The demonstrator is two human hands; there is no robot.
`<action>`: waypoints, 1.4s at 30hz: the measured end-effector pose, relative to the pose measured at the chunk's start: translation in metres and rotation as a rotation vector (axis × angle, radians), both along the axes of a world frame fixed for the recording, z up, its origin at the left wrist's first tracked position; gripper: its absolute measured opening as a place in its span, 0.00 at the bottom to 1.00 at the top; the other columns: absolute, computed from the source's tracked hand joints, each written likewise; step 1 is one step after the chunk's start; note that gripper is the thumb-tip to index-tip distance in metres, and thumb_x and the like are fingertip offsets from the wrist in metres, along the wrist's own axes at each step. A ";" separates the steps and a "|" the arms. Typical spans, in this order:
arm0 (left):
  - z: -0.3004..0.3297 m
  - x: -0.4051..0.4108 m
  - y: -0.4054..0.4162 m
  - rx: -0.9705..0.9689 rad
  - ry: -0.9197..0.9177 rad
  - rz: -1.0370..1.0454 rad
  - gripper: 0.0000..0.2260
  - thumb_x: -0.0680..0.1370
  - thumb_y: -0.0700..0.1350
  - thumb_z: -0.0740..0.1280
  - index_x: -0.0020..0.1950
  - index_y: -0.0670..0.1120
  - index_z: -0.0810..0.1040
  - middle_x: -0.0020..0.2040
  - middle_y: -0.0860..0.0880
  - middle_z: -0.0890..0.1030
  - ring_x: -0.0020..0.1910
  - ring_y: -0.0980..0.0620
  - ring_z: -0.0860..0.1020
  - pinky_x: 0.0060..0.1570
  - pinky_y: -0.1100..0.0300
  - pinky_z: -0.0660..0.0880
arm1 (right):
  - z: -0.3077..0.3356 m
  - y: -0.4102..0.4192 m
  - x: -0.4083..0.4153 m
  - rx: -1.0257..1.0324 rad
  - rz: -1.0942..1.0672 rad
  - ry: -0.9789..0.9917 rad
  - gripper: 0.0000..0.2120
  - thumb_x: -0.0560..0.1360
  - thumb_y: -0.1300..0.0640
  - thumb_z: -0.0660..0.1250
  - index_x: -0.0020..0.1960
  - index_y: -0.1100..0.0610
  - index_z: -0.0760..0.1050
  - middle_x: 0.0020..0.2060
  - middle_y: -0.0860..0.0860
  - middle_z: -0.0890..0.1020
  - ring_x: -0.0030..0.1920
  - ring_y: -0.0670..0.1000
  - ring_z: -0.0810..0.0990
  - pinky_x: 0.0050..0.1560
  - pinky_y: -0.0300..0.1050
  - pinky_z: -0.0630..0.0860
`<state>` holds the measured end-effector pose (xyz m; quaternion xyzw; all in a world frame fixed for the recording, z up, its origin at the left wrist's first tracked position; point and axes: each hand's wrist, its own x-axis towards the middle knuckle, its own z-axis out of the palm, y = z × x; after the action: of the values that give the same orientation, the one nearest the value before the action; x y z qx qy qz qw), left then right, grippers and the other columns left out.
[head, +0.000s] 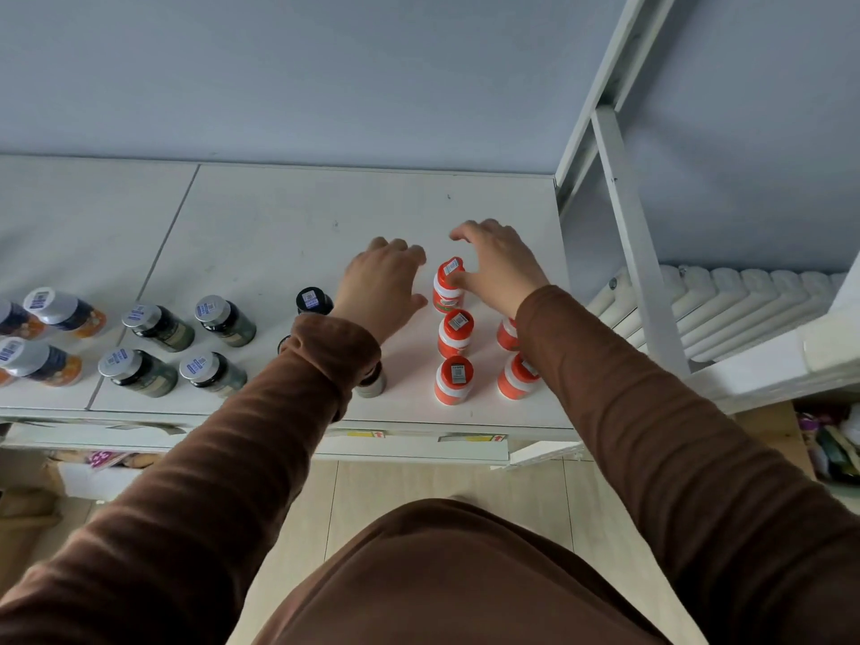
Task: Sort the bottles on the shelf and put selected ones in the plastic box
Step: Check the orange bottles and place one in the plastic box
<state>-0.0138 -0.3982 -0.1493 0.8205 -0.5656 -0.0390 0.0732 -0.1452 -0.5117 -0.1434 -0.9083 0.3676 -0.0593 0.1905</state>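
- Red bottles, five visible: the rearmost (449, 285) stands tilted between the two hands; two more (455, 332) (453, 380) line up in front of it toward the person; two others (507, 334) (517, 375) sit under the right forearm, partly hidden.
- Right hand (500, 267): fingers curved over the rearmost red bottle, thumb against its side; it seems to be gripping or steadying it, though the far fingertips look clear of it.
- Left hand (381, 284): fingers loosely spread, held just left of the same bottle, holding nothing.
- Black-capped bottle (312, 300): just left of the left wrist; others lie hidden under the left sleeve.
- Dark bottles with silver caps, four (160, 325) (225, 320) (137, 372) (213, 372): further left, in two pairs.
- Blue-and-orange bottles (65, 311) (39, 360): far left, at the frame edge.
- Shelf (279, 225): white board carrying all of the above.
- Plastic box: not in view.
- Progress: bottles already stand grouped by kind, so sorting looks well advanced; moving selected ones to the box appears yet to come.
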 end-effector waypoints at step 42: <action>0.039 -0.016 0.009 -0.565 0.768 0.223 0.25 0.70 0.51 0.78 0.62 0.48 0.73 0.55 0.50 0.80 0.51 0.54 0.79 0.50 0.66 0.76 | 0.077 -0.006 0.020 0.794 0.029 -0.695 0.20 0.74 0.53 0.73 0.62 0.57 0.75 0.57 0.51 0.81 0.58 0.50 0.80 0.61 0.49 0.78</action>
<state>-0.0295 -0.3895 -0.1099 0.7505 -0.3950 -0.1754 0.5000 -0.1256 -0.5181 -0.0664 -0.6980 0.2643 -0.2104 0.6314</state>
